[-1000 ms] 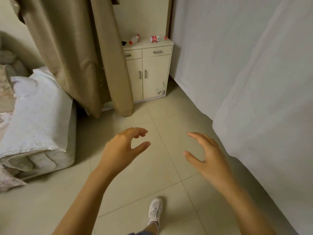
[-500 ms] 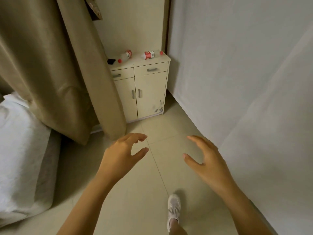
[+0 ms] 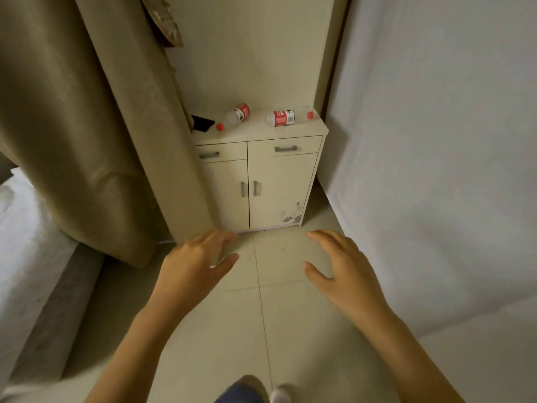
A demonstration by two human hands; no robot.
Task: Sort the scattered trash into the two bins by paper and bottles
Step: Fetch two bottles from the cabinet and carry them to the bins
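The cabinet (image 3: 258, 181) is now seen much closer, two bottles (image 3: 281, 117) are left lying on top (none picked yet), and both hands (image 3: 194, 264) are held empty, fingers (image 3: 319, 237) spread apart.

I have just the one view, a wide-angle camera worn on the person's head, looking forward and steeply down. It faces a small cabinet (image 3: 279, 181) in the room's corner, fairly near, the tiled floor (image 3: 290, 330) filling the lower half. Both forearms reach in from the bottom edge, and straight lines bow toward the frame's sides.
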